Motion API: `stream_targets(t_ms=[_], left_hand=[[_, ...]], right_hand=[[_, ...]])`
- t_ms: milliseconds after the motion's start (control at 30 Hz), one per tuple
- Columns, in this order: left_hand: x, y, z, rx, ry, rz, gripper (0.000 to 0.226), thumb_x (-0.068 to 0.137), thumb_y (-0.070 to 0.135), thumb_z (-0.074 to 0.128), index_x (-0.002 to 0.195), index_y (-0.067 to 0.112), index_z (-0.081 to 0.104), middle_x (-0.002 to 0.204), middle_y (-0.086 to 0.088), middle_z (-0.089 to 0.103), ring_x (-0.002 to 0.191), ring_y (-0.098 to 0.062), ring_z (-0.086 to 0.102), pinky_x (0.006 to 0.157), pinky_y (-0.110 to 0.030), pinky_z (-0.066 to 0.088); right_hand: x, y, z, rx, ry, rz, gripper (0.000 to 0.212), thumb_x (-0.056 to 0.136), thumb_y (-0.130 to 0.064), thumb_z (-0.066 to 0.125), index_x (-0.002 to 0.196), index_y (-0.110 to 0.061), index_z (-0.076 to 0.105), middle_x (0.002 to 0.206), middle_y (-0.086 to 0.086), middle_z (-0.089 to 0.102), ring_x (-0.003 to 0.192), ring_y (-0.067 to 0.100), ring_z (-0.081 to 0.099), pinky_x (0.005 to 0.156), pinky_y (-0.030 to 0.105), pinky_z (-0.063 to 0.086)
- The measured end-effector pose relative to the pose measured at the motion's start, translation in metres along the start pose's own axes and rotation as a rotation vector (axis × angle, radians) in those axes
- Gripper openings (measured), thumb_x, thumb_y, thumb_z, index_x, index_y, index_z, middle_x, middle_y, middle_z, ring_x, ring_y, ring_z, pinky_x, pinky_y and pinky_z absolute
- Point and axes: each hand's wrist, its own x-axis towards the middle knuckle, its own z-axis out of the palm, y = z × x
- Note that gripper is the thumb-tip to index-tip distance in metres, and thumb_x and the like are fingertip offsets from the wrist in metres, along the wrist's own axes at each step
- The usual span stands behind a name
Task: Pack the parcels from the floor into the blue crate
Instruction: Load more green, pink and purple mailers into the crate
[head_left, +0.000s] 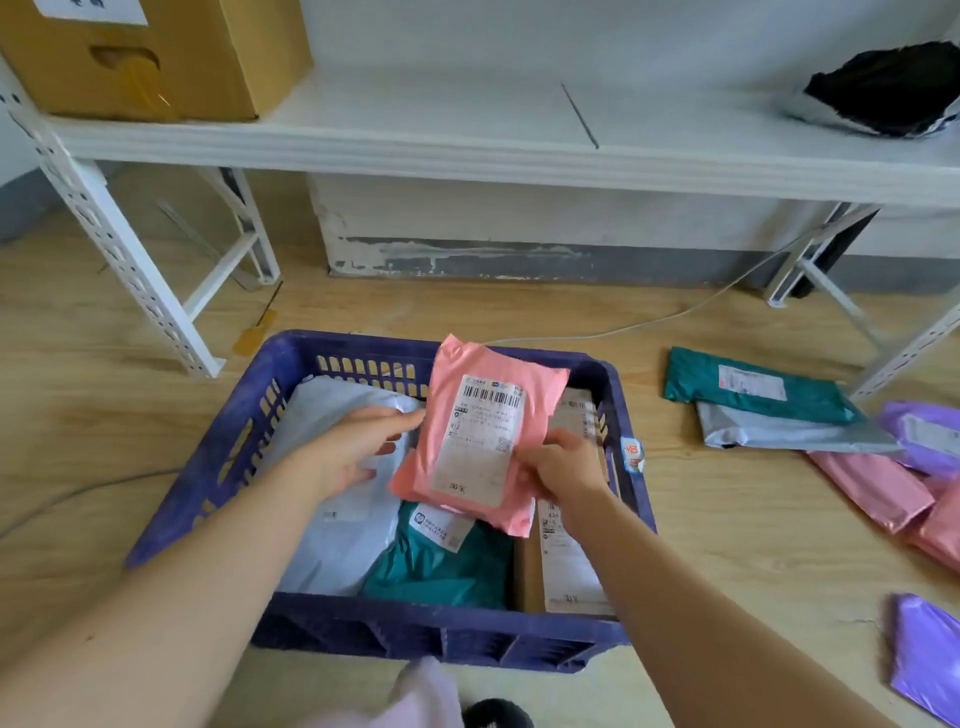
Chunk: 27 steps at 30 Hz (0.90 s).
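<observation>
- On the shelf (415, 140) at far left stands a cardboard box (150, 57)
- Below it on the floor (104, 395), the blue crate (208, 467) holds a white parcel (332, 545), a teal parcel (441, 566) and a brown carton (527, 577) along its right wall
- The left hand (353, 452), fingers nearly straight, touches the left edge of the pink parcel (483, 431)
- That parcel hangs label-up over the crate's middle
- The right hand (561, 467) grips its lower right edge, fingers curled round it
- Right of the crate, on the floor, a green mailer (753, 387) overlaps a grey mailer (789, 431), beside pink mailers (883, 488) and purple mailers (919, 660)
</observation>
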Motion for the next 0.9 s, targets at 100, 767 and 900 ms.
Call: stream_targets(t_ms=[100,767,900], left_hand=[[0.010,-0.033,0.015,-0.007,-0.113,-0.043,0.043,0.080,0.049,0.064,0.109,0.018,0.058,0.110,0.001,0.065,0.106,-0.018,0.058,0.087,-0.032,0.047],[0.050,-0.077,0.074,0.771,-0.293,-0.070,0.028,0.082,0.018,0.067,0.106,0.004,0.067,0.097,-0.012,0.067,0.080,-0.019,0.059,0.081,-0.029,0.054],[0.041,-0.058,0.067,0.670,-0.165,-0.125,0.048,0.089,0.026,0.060,0.133,0.009,0.047,0.123,-0.008,0.056,0.103,-0.022,0.056,0.072,-0.017,0.050]], right_hand=[[0.004,0.030,0.026,-0.212,0.028,-0.012,0.026,0.081,-0.006,0.057,0.107,-0.006,0.059,0.091,0.006,0.066,0.084,0.026,0.066,0.075,0.040,0.057],[-0.013,0.041,0.049,-1.216,-0.186,-0.159,0.061,0.088,-0.011,0.055,0.142,-0.015,0.027,0.124,0.013,0.055,0.115,0.031,0.055,0.086,0.037,0.050],[-0.011,0.038,0.049,-1.258,-0.185,-0.207,0.039,0.088,-0.010,0.054,0.127,-0.009,0.047,0.122,0.013,0.058,0.112,0.030,0.058,0.084,0.035,0.050]])
